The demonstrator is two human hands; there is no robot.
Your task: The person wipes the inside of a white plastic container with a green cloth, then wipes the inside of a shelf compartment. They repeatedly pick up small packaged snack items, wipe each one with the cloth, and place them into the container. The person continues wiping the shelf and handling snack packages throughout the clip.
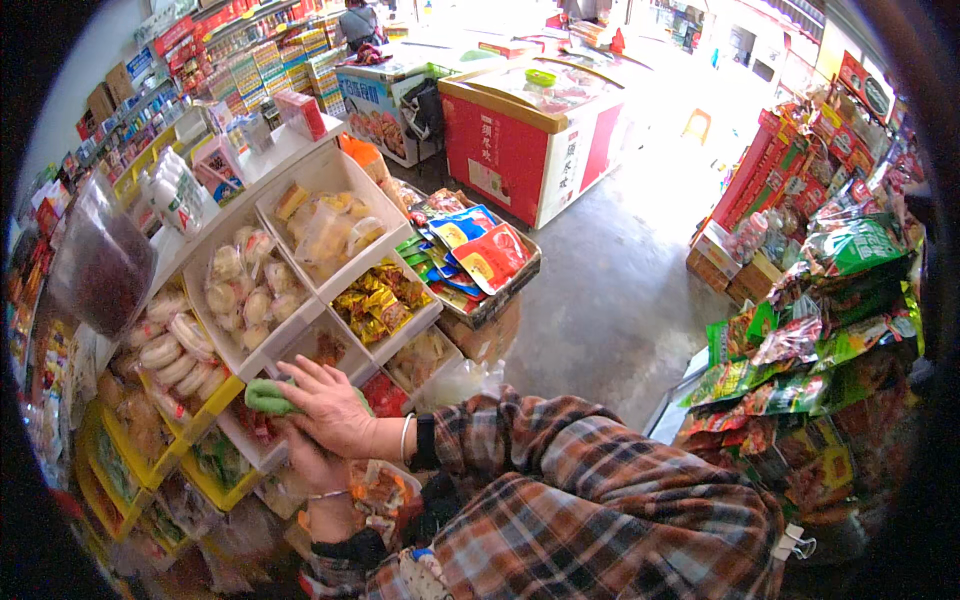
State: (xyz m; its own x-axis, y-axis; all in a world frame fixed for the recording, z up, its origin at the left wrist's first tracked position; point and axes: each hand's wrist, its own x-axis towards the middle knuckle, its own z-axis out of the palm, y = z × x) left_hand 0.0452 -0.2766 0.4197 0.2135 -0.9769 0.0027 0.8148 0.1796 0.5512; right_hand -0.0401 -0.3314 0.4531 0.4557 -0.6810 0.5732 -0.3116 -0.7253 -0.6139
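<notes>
My right hand (330, 411), with a bangle at the wrist, is over a green cloth (270, 397), its fingers bent around the cloth at the edge of a white bin (247, 367). The cloth also shows beyond the far side of the hand. Just below, my left hand (319, 465) is blurred and partly hidden under the right one; its fingers and anything in them cannot be made out. Around the hands stand white bins of wrapped round pastries (255, 307), gold-wrapped snacks (382, 300) and red packets (384, 394).
Yellow-edged bins (217, 401) with packaged food lie left and below. A tray of colourful packets (491, 259) juts out beyond the bins. A red chest freezer (499, 150) stands farther back. Snack bags (795, 375) are piled at right. Bottles (176, 195) line the upper ledge. A person (360, 26) is at the back.
</notes>
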